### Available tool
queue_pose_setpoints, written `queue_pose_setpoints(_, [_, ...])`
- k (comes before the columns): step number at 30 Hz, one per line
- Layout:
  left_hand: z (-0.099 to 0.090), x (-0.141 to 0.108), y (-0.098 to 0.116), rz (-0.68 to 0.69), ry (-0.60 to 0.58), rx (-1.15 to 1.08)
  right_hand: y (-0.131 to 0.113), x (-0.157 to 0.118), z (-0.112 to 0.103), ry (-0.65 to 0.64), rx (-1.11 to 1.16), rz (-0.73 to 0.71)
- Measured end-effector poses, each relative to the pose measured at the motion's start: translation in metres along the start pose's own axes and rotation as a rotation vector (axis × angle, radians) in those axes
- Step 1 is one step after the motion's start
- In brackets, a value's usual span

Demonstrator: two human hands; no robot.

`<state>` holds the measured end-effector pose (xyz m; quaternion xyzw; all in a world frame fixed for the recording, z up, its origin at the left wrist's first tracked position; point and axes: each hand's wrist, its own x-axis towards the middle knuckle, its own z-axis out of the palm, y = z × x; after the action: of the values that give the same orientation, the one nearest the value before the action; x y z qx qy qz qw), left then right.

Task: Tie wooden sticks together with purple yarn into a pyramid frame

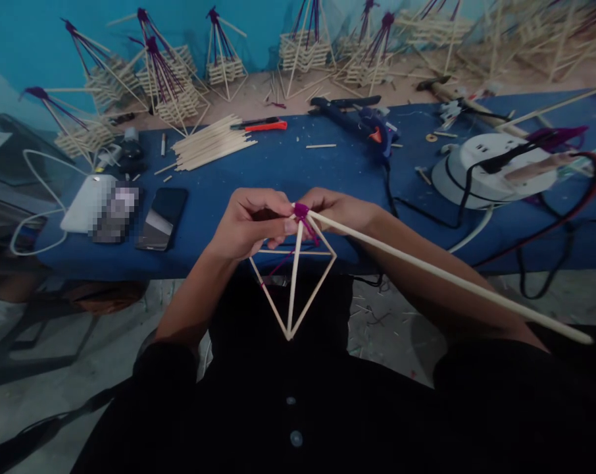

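Note:
Both my hands meet at the top of a wooden stick frame [294, 283], where purple yarn [301, 210] binds the sticks together. My left hand [251, 220] pinches at the left side of this wrapped joint, thumb and fingers closed. From the right, my right hand [337, 209] closes on the same joint, its fingertips partly hidden behind the yarn and sticks. One long stick [450, 280] runs from the joint down to the right, across my right forearm. Below the joint, thinner sticks form a pointed outline, and a loose purple strand hangs inside it.
A bundle of sticks [209, 145] lies beside an orange cutter [263, 125]. Phones [162, 217] and a white power bank [88, 201] sit at left. A glue gun [357, 125] and a white reel-like power outlet [493, 168] with cords are at right. Several finished-looking stick pieces [172, 85] line the wall.

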<state>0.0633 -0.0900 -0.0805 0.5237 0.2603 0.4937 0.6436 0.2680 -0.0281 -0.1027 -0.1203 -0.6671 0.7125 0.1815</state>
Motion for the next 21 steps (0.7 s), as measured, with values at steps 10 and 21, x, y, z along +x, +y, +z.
queue_pose_setpoints(10, [-0.004, -0.005, 0.0, 0.084, 0.045, -0.019, -0.021, -0.003, -0.007, 0.301, 0.035, -0.19])
queue_pose_setpoints(21, [-0.017, -0.009, -0.005, 0.101, -0.004, 0.136, -0.06, -0.002, -0.009, 0.316, 0.053, -0.096])
